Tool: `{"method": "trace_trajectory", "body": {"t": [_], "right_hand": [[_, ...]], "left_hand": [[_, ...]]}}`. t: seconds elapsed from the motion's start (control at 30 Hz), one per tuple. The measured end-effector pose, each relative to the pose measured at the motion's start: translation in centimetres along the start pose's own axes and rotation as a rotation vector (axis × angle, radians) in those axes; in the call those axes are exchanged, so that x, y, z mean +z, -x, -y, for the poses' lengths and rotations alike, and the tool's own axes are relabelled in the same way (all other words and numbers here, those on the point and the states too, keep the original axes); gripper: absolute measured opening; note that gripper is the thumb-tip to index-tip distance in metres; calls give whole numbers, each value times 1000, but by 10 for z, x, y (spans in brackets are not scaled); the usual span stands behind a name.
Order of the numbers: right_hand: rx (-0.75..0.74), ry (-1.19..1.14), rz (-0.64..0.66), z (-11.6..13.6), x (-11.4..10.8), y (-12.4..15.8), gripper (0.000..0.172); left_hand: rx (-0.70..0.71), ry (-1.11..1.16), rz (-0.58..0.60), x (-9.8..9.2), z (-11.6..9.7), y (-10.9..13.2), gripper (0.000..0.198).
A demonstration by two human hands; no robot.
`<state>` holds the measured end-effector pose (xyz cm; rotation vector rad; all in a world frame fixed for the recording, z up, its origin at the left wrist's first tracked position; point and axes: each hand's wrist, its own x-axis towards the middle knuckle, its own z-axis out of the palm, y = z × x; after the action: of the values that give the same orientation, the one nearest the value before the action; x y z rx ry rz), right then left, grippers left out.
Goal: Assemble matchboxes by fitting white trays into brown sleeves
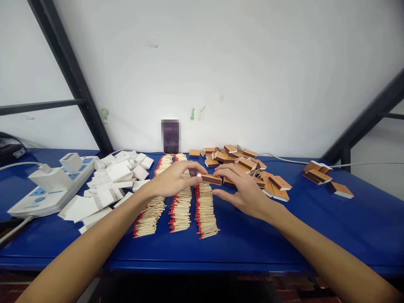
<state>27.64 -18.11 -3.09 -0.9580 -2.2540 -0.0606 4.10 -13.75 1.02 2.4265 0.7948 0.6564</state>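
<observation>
My left hand (172, 177) pinches the left end of an orange-brown matchbox (211, 179) between thumb and fingers. At the box's left end a bit of white shows. My right hand (241, 187) is by the other end, thumb and fingers apart, with a gap between them. Below the hands lie three long rows of red-tipped matches: a left row (150, 216), a middle row (181, 210) and a right row (206, 212). A heap of matchbox sleeves (248, 163) lies behind and right of my right hand. White box trays (118, 172) are piled left of my left hand.
A phone (171, 136) leans on the white wall behind the matches. At the left is a power strip (57, 189) with plugged-in adapters. More orange boxes (317, 174) lie at the right on the blue table (315, 235). Dark metal posts (71, 71) frame the table.
</observation>
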Motion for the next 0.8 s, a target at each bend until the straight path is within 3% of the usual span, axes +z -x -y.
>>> {"method": "trace_trajectory", "body": {"t": [0.07,0.17,0.4,0.6,0.8], "right_hand": [[75,-111,99,1,-3,1,19],[89,-140,144,2,-4,2,17],[26,-123,272,2,-1,10,42],[68,-92,333,0,-6,10,31],[122,-24,411,-8,-27,11,30]], "left_hand": [[12,-48,-16,2,0,3,24],[39,-138,0,8,1,9,25],[48,-315,129,19,-4,19,33],[44,-356,209,21,-9,20,38],[60,-372,241,21,-11,20,35]]}}
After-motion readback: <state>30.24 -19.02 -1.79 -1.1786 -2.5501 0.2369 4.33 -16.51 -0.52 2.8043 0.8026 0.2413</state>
